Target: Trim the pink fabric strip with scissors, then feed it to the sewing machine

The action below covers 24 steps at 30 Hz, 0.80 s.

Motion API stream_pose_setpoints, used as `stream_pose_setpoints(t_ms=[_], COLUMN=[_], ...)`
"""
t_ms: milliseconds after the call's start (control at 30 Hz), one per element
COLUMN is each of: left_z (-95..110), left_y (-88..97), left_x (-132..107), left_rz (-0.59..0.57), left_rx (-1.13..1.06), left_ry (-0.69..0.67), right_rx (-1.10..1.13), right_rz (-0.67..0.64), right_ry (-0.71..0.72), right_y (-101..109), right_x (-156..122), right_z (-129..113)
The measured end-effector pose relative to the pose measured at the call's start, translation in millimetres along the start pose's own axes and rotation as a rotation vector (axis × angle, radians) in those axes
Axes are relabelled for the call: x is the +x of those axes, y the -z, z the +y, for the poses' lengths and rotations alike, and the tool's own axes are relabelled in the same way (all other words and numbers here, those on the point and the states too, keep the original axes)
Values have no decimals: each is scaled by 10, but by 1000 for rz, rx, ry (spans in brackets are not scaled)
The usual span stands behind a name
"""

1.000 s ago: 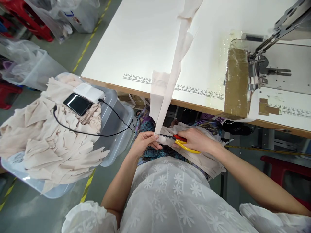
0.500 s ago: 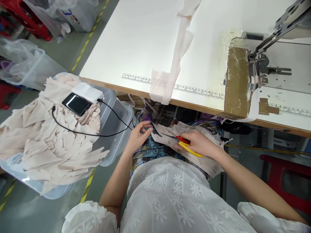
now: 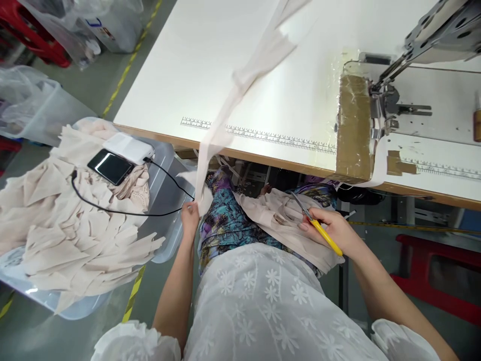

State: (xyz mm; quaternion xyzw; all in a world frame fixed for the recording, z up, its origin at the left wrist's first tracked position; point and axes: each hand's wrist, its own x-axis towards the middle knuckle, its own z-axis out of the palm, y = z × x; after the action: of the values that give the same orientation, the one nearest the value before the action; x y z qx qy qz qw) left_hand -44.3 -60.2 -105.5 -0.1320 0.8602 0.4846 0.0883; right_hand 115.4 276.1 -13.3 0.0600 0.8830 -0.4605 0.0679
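My left hand (image 3: 190, 216) is closed on the lower end of a long pale pink fabric strip (image 3: 221, 120), which runs up across the white table. In my right hand (image 3: 330, 230) are scissors (image 3: 325, 235) with yellow and red handles, their blades pointing up and left. Beneath the scissors, pale fabric pieces (image 3: 263, 213) lie on my lap over patterned blue cloth. Left of my left hand, a plastic tub (image 3: 165, 175) holds a heap of pale cut pieces (image 3: 82, 235).
A sewing machine (image 3: 391, 100) stands at the table's right, beside a tape-covered block (image 3: 353, 128). A phone (image 3: 110, 166) and a white power bank (image 3: 129, 146) with a black cable rest on the heap. A red stool (image 3: 439, 281) is at right.
My left hand has moved left and now grips the strip, pulling its end off the table edge. My right hand has shifted right with the scissors, away from the left hand.
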Motion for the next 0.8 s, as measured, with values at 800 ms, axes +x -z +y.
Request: stream_pose_setpoints(t_ms=[800], left_z=[1250], left_y=[-97], left_x=[-715], left_rz=[-905], left_rx=[-328], left_ry=[3], right_rx=[34], right_rz=[-487], right_ry=[88], right_y=[-9], right_x=[501], right_z=[-280])
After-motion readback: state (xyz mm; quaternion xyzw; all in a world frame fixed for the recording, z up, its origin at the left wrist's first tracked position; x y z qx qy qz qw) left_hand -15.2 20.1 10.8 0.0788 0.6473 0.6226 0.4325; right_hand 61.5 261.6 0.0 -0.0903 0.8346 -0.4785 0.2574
